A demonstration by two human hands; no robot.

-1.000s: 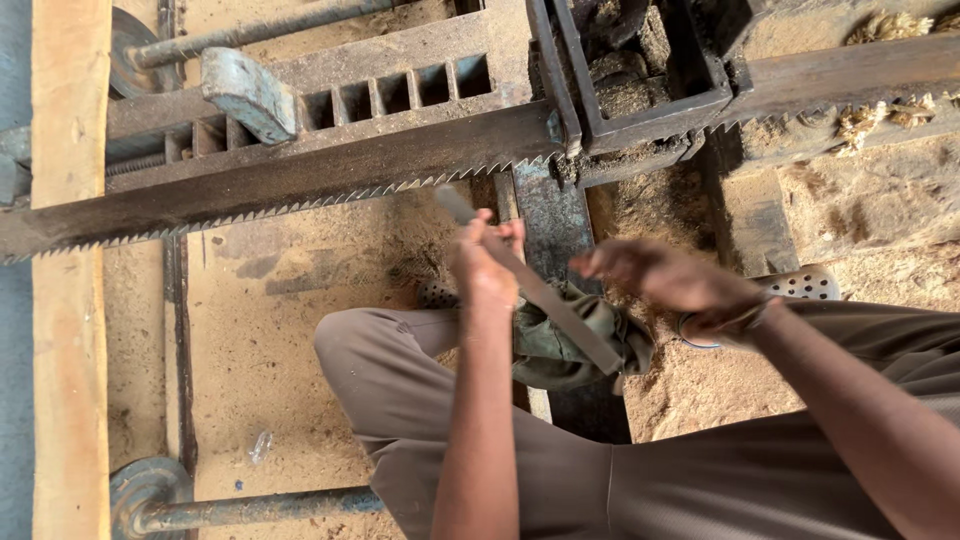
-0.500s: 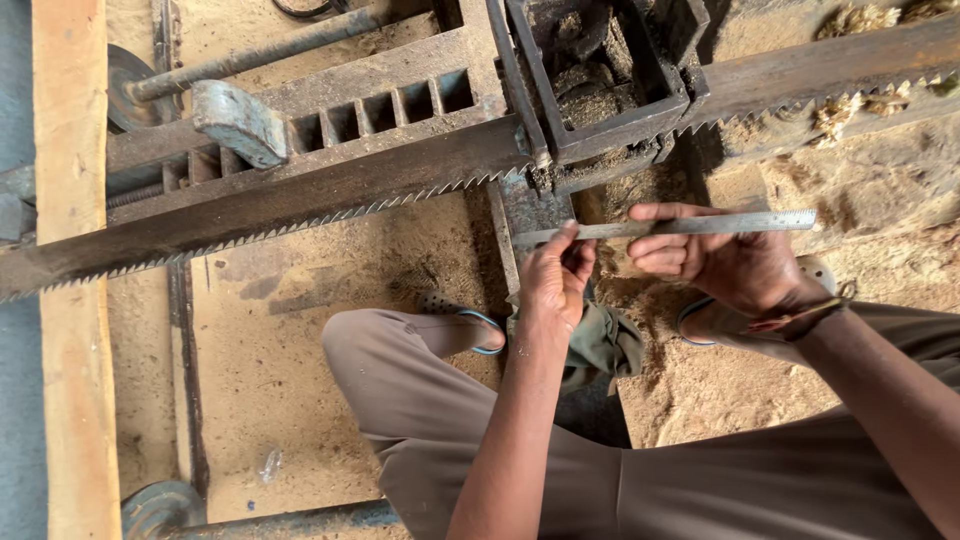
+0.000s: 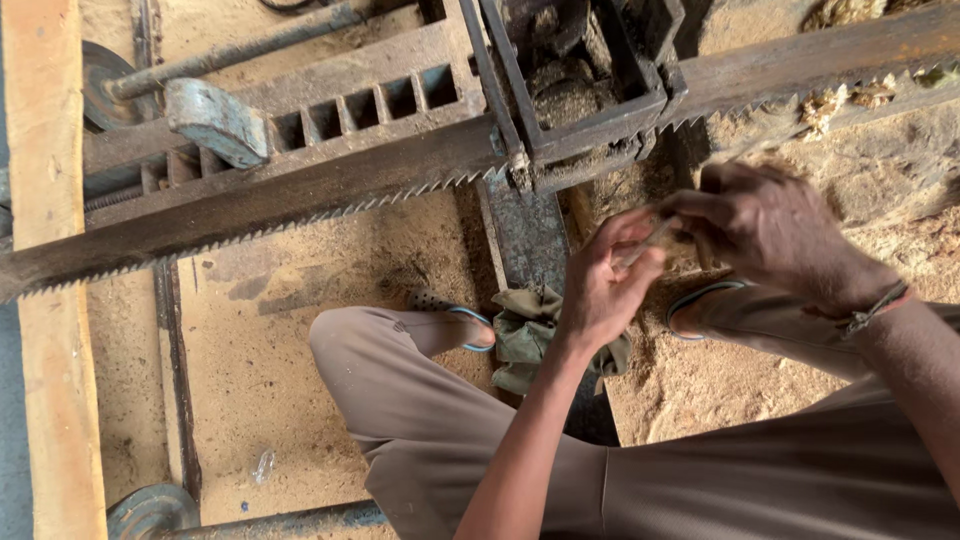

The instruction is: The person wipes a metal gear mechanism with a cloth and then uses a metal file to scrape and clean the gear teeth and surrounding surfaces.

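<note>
Thin grey metal file (image 3: pixel 650 238) sits mid-scene, just near of the long rusty toothed saw blade (image 3: pixel 300 205). Left hand (image 3: pixel 600 285) pinches its near end; right hand (image 3: pixel 765 230) curls over the far part. Keep strokes level, grip firm, knuckles off teeth.

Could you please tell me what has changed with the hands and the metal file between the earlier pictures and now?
The file, held level between both hands half a second ago, is now tipped end-on and mostly hidden. The left hand grips its near end; the right hand has closed over it. The toothed saw blade, green cloth and crouched legs are unchanged.
</note>
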